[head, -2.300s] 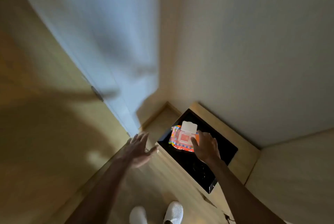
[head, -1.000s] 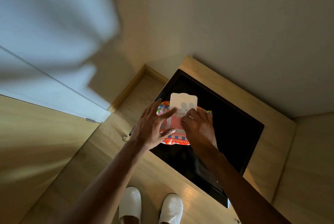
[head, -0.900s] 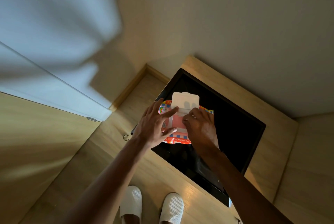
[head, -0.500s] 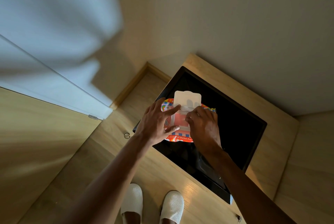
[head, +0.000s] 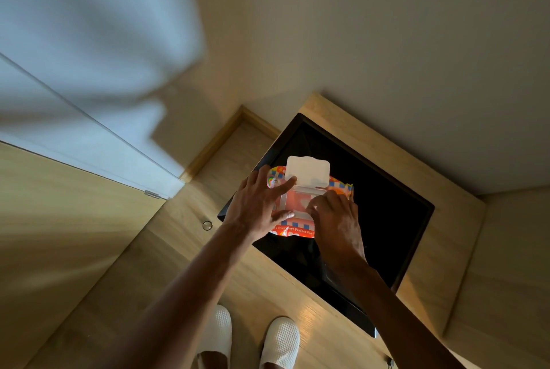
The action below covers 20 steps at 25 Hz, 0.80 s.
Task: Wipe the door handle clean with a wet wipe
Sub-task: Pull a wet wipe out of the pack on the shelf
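Note:
A bright orange wet wipe pack [head: 293,230] lies on a black glossy top [head: 387,214]. Its white lid [head: 308,172] is flipped open and stands up at the far side. My left hand [head: 257,209] holds the pack's left side, index finger at the lid hinge and thumb on the near rim of the opening. My right hand [head: 336,222] reaches in from the right, fingertips bunched on the pale wet wipe [head: 302,204] in the pink opening. The door handle is out of view.
The black top sits in a light wooden cabinet [head: 446,237] against a beige wall. A white door [head: 74,118] and a wooden panel [head: 59,234] stand to the left, with a small ring [head: 207,225] on the wooden floor. White slippers [head: 279,342] show below.
My left hand came from the air onto the pack and now holds it. My right fingertips moved from the pack's edge into the opening. Over the last second both hands stay nearly still.

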Available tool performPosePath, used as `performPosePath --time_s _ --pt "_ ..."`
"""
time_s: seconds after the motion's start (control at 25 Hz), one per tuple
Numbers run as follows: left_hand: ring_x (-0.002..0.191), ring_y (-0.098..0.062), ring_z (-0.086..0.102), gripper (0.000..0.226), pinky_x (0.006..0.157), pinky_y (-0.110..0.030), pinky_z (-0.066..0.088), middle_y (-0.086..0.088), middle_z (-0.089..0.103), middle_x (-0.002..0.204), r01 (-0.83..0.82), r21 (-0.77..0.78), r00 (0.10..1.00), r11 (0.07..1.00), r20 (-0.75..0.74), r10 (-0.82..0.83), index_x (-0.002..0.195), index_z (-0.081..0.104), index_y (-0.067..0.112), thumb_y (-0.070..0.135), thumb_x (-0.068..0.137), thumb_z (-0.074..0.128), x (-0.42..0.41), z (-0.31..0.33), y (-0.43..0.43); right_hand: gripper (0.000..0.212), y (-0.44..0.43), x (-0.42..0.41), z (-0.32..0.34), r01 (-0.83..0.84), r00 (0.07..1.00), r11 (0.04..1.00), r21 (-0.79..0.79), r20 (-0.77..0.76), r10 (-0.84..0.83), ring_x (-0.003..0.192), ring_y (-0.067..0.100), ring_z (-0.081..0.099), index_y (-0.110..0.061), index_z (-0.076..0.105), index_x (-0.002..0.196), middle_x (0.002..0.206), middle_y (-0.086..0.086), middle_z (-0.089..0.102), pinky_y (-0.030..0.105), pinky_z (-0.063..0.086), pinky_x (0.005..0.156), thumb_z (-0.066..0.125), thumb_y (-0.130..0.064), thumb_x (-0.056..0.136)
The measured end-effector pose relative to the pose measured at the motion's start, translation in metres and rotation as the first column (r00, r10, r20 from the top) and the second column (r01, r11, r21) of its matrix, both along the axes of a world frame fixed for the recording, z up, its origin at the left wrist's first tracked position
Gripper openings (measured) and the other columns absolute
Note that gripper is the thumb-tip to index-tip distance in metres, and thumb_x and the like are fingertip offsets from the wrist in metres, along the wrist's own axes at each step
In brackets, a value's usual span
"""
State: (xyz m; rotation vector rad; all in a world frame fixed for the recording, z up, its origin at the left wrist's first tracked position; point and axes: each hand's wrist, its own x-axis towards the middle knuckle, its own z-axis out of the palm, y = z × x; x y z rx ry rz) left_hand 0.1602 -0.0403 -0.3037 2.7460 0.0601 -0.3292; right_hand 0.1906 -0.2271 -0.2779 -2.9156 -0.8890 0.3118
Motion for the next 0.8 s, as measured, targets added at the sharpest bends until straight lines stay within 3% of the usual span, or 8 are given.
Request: performPosePath --time_s 0.16,0.24,0.44,0.64,0.72,0.8 --pt "0.135 -0.03 0.033 0.08 0.108 -0.046 0.036 -0.016 0.029 0.148 -0.007 -0.017 1.0 1.0 0.003 0.007 0.146 0.025 0.039 0.065 0.077 0.057 -0.001 -0.001 0.001 0.037 -0.003 0.003 0.003 0.127 0.99 0.956 0.264 0.02 -0.137 0.1 0.034 0.066 -0.009 0.069 0.1 0.105 0.016 0.07 0.049 0.053 0.087 0.086 -0.019 0.068" --pt "0.135 -0.03 0.033 0.08 0.108 -0.046 0.036 -0.015 0.03 0.148 -0.01 -0.02 1.0 1.0 0.011 0.01 0.146 0.026 0.039 0.065 0.077 0.056 -0.002 -0.002 0.001 0.031 0.001 0.005 0.003 0.148 0.987 0.935 0.322 0.011 -0.16 0.095 0.036 0.067 -0.01 0.071 0.098 0.103 0.016 0.071 0.049 0.054 0.084 0.085 -0.013 0.07" --pt "0.137 -0.029 0.031 0.078 0.11 -0.046 0.032 -0.014 0.03 0.15 -0.031 -0.029 0.999 0.999 0.011 0.031 0.146 0.027 0.038 0.064 0.078 0.057 -0.002 -0.001 -0.001 0.03 0.0 0.014 0.004 0.024 0.999 0.946 0.324 0.032 -0.036 0.083 0.034 0.069 -0.01 0.075 0.086 0.092 0.016 0.072 0.049 0.056 0.08 0.091 -0.011 0.061" --pt "0.142 -0.028 0.024 0.081 0.114 -0.051 0.029 -0.011 0.028 0.152 -0.075 -0.106 0.997 0.992 0.007 0.077 0.145 0.031 0.037 0.065 0.075 0.061 -0.002 0.001 -0.005 0.048 0.003 0.02 0.008 -0.11 0.992 0.971 0.212 0.085 0.094 0.076 0.035 0.07 -0.006 0.073 0.08 0.087 0.019 0.071 0.052 0.059 0.071 0.099 -0.011 0.039" --pt "0.143 -0.028 0.022 0.082 0.113 -0.053 0.027 -0.011 0.03 0.152 -0.095 -0.127 0.995 0.987 0.017 0.098 0.144 0.035 0.035 0.065 0.073 0.064 -0.003 0.0 -0.01 0.046 0.003 0.021 0.006 -0.094 0.994 0.979 0.18 0.07 0.083 0.082 0.034 0.07 -0.005 0.072 0.085 0.091 0.018 0.071 0.052 0.058 0.075 0.097 -0.011 0.046" --pt "0.143 -0.028 0.022 0.081 0.113 -0.054 0.025 -0.011 0.032 0.152 -0.117 -0.136 0.991 0.984 0.041 0.124 0.141 0.039 0.035 0.065 0.07 0.065 -0.003 0.001 -0.013 0.029 0.004 0.022 0.003 -0.004 1.0 0.97 0.242 0.023 -0.001 0.092 0.03 0.068 -0.007 0.071 0.092 0.098 0.015 0.07 0.049 0.055 0.084 0.087 -0.013 0.068"
